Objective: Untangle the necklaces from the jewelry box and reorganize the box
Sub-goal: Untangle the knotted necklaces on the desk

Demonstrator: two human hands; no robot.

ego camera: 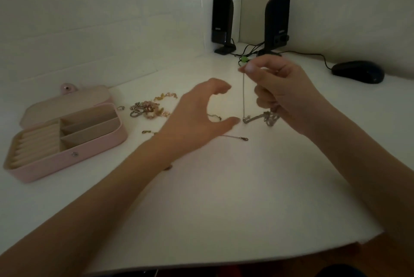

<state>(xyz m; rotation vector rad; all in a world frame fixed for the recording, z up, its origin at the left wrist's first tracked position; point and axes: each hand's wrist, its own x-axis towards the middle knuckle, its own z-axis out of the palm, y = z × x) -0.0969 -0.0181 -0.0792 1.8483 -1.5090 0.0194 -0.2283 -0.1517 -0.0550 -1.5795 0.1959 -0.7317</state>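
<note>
A pink jewelry box [67, 158] lies open at the left of the white desk, its compartments bare. My right hand [282, 90] pinches a thin silver necklace chain [243, 97] between thumb and forefinger and holds it up, so it hangs down to a tangled silver clump [266, 118] by my lower fingers. My left hand [197, 117] hovers just left of the chain with fingers and thumb spread in a wide curve, holding nothing. Another thin chain with a clasp [243, 139] lies on the desk below that hand.
A heap of gold and pink jewelry [150, 107] lies between the box and my left hand. Two black speakers [223, 23] [276, 23] stand at the back with their cables. A black mouse [358, 72] sits at the far right. The desk's front edge [246, 254] is near me.
</note>
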